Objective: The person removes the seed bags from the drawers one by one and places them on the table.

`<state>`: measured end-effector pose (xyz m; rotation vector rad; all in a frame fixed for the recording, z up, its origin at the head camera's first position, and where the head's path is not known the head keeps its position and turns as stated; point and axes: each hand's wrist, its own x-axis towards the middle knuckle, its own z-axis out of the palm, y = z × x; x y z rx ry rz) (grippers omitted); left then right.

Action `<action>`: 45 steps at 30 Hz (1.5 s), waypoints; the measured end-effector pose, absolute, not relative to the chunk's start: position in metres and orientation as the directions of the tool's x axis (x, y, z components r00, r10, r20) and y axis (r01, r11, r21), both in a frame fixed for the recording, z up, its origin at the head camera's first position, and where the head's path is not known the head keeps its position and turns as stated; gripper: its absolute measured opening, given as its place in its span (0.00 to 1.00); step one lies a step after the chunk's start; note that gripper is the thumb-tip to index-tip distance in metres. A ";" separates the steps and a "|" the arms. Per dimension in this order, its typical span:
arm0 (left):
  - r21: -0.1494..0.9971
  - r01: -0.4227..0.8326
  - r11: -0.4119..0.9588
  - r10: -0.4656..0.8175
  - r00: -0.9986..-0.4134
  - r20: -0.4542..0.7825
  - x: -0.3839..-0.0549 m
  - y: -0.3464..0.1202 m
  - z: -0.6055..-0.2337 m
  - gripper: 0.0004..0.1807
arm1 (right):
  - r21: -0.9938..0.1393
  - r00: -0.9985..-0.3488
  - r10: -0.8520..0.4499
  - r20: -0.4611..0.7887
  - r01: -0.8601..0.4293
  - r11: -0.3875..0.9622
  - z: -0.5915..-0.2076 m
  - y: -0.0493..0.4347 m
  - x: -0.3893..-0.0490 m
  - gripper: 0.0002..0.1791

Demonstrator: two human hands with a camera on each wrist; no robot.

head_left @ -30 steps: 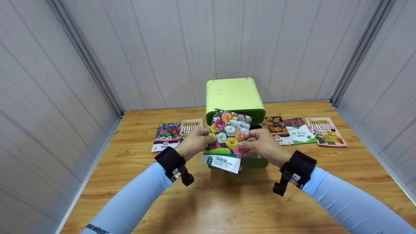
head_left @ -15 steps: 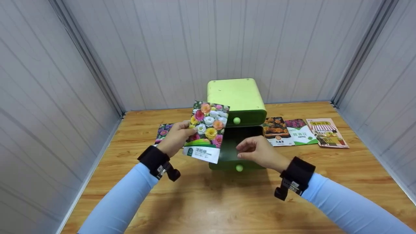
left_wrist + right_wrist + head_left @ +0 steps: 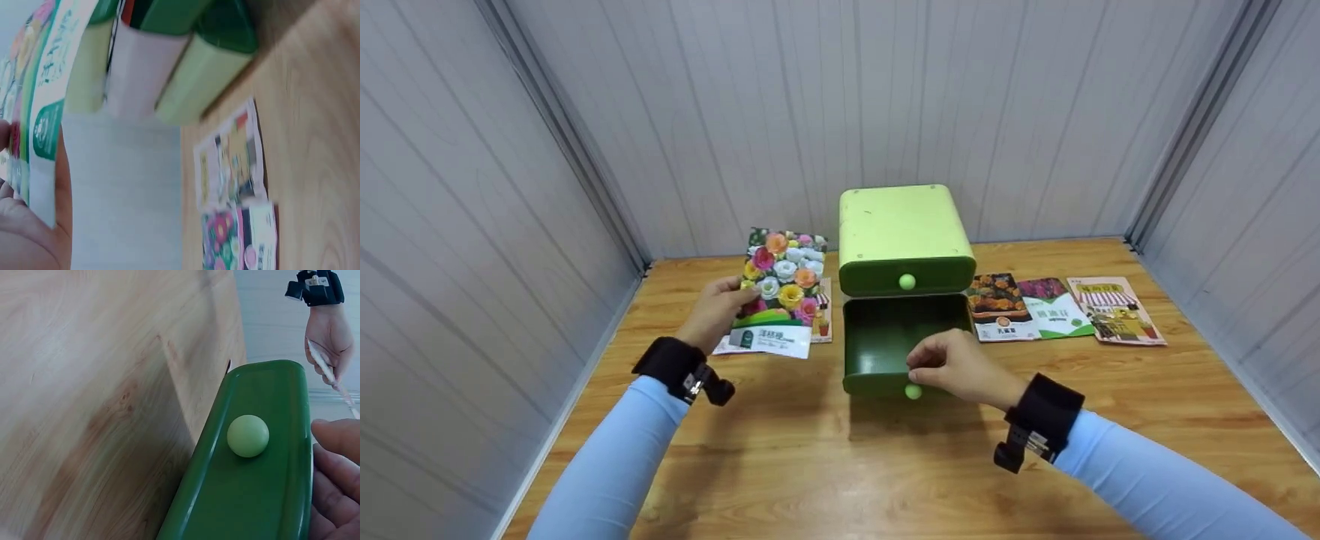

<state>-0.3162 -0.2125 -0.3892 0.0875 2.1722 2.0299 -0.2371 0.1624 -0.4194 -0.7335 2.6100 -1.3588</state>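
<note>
My left hand (image 3: 712, 311) pinches a flower seed packet (image 3: 784, 289) by its left side, raised over the left part of the table. The packet shows white, yellow, orange and pink blooms above a white label band. Beneath it lie two more packets, one with a striped awning (image 3: 233, 157) and one with purple flowers (image 3: 239, 239), largely covered in the head view. My right hand (image 3: 956, 367), fingers loosely bent and holding nothing, is right at the front rim of the pulled-out lower drawer (image 3: 253, 489). A round light-green knob (image 3: 248, 436) is on the drawer front.
The light-green cabinet (image 3: 904, 221) stands at the back middle, its upper drawer (image 3: 877, 277) closed. Right of it lie an orange-flower packet (image 3: 1001, 307), a green-and-white packet (image 3: 1054, 311) and a pink awning packet (image 3: 1117, 311). Panel walls (image 3: 750, 112) enclose the wooden table (image 3: 840, 480).
Both hands held the packet earlier. The right hand let go and moved down to the drawer's front rim, while the left carried the packet leftward, away from the cabinet.
</note>
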 end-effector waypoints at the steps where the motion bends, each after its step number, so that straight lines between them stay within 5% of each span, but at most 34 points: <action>1: 0.993 -0.072 0.097 0.128 -0.988 -0.084 -0.319 -0.217 -0.391 0.19 | -0.792 -0.876 -0.466 0.124 -0.371 0.485 -0.420 0.163 -0.237 0.05; 10: 0.913 -0.107 0.393 -0.039 -0.994 -0.100 -0.334 -0.260 -0.394 0.19 | -0.759 -0.872 -0.473 0.123 -0.390 0.521 -0.422 0.162 -0.235 0.04; 22: 0.819 -0.202 0.536 -0.175 -0.977 -0.126 -0.360 -0.304 -0.416 0.25 | -0.764 -0.868 -0.477 0.139 -0.401 0.506 -0.424 0.164 -0.235 0.04; 32: 0.727 -0.168 0.666 -0.212 -0.977 -0.032 -0.363 -0.328 -0.434 0.16 | -0.761 -0.859 -0.489 0.151 -0.417 0.498 -0.425 0.165 -0.234 0.05; 39: 0.680 -0.268 0.683 -0.303 -0.950 -0.070 -0.359 -0.332 -0.448 0.31 | -0.756 -0.855 -0.489 0.172 -0.433 0.490 -0.425 0.164 -0.232 0.05; 45: 0.625 -0.296 0.722 -0.362 -0.932 -0.023 -0.363 -0.330 -0.458 0.25 | -0.758 -0.852 -0.491 0.180 -0.438 0.483 -0.425 0.164 -0.232 0.05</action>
